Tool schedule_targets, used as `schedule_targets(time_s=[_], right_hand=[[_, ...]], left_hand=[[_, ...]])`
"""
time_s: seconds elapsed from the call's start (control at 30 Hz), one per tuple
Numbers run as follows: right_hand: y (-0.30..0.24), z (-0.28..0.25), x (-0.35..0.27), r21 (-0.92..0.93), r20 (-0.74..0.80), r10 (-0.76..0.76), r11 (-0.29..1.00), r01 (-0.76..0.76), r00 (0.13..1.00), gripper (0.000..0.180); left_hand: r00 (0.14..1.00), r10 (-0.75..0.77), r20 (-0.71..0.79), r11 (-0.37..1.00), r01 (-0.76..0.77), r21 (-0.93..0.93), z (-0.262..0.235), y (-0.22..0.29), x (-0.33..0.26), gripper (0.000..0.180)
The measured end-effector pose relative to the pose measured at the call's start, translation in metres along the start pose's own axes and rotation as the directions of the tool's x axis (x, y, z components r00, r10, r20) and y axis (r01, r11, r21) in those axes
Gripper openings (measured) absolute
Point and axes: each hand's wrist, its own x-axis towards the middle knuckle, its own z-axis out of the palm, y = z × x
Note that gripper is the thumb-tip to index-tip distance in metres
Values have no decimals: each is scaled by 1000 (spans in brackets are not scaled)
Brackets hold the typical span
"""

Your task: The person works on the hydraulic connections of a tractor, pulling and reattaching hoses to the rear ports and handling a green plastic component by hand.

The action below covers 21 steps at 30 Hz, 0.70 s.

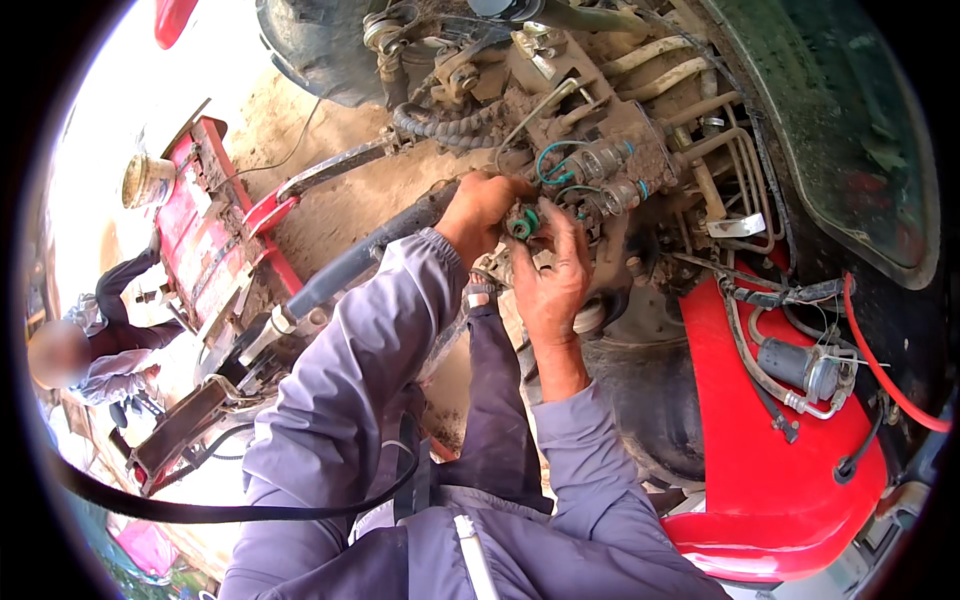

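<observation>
I see the small green-ringed fitting (521,222) pinched between both hands – left hand (482,205) clenched on it from the left, right hand (552,280) fingers grasping it from just below-right – both equally near

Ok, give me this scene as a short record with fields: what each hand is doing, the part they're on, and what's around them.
left hand: grips the small green-ringed fitting from the left
right hand: fingers on the same fitting, from below
fitting: small, dark with green ring, at the muddy valve block
valve block: dirt-caked, with green wires and metal pipes
red body panel: lower right
other person: crouched at far left
</observation>
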Motion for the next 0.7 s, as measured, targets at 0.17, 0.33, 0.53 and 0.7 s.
schedule_targets(time_s=[0.17,0.33,0.53,0.7], right_hand=[[6,-3,7,-9,41,-125,992,125,991,43],[13,-6,8,121,119,21,992,-35,993,38],[21,-14,14,407,255,142,882,-240,956,39],[7,-22,23,458,386,105,841,-290,916,42]], left_hand=[[981,166,97,949,-186,253,-13,4,-7,17],[780,444,441,661,-618,426,-41,3,-34,26],[421,546,724,147,-899,412,-40,19,-59,35],[405,547,733,71,-895,441,-50,25,-51,28]])
